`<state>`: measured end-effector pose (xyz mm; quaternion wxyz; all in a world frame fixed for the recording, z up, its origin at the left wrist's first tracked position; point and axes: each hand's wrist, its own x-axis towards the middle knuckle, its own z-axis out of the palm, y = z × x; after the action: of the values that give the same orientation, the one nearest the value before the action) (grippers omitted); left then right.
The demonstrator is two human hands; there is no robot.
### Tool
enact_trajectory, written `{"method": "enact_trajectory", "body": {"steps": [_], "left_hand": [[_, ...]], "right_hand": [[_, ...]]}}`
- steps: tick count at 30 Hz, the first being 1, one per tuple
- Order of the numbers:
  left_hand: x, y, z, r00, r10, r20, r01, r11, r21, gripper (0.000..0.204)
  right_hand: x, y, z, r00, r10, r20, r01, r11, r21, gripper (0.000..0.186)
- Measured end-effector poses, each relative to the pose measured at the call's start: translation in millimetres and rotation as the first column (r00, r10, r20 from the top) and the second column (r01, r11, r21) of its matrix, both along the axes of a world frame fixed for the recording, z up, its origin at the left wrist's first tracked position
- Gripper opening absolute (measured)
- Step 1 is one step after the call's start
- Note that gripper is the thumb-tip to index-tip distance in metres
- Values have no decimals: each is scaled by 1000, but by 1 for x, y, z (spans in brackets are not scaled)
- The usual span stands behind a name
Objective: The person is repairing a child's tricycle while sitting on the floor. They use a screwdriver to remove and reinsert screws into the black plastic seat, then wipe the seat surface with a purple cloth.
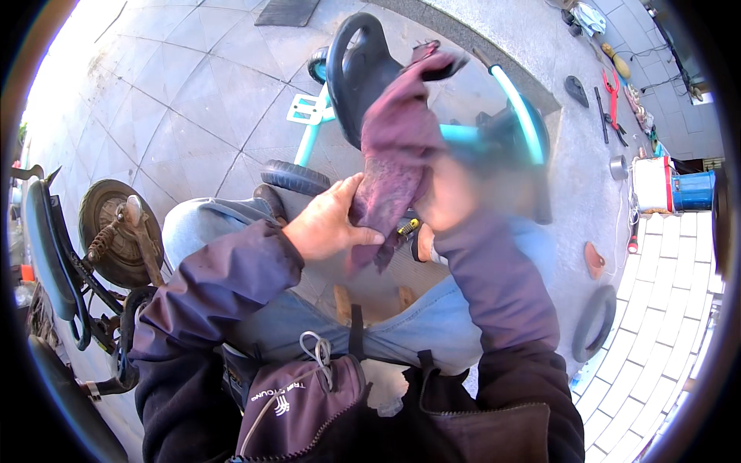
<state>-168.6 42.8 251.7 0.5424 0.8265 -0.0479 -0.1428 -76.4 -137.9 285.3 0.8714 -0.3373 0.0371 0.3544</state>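
Observation:
A worn maroon cloth (397,139) hangs between my hands in front of a small turquoise-framed ride-on vehicle. My left hand (324,220) is closed on the cloth's left edge, thumb toward me and fingers on the far side. My right hand (448,193) is at the cloth's right side, smeared by motion, so its fingers cannot be made out. Behind the cloth rise the vehicle's black moulded seat (356,85) and a turquoise tube (517,112). A black wheel (296,177) stands left of the cloth. Below it shows a yellow-and-black handle (409,227), partly hidden.
At left stands a small wheeled vehicle with a wheel (120,231) and coil spring. On the right ground lie red-handled cutters (612,96), a dark rod (600,116), a tape roll (618,167) and a loose tyre (594,324). A blue container (693,190) stands farther right.

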Motion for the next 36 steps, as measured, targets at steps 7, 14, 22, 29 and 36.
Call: {"method": "enact_trajectory", "body": {"steps": [7,14,22,29,36], "left_hand": [[7,-8,-29,946,79,-315,-231,845,-482,33],[4,9,-16,988,148,-48,-138,977,165,31],[-29,20,-19,949,-306,-75,263,639,723,30],[-26,37,4,948,-286,-140,316,787,530,24],[-27,28,2,999,-40,23,30,944,329,21]], "right_hand": [[-6,-9,-14,999,18,51,0,942,-336,33],[-8,-19,-5,826,269,495,266,587,-765,28],[-8,-37,-32,331,936,123,301,18,-953,27],[-19,-22,-28,310,950,-41,316,-144,-938,23],[-26,-20,-57,348,900,264,1,281,-960,15]]}}
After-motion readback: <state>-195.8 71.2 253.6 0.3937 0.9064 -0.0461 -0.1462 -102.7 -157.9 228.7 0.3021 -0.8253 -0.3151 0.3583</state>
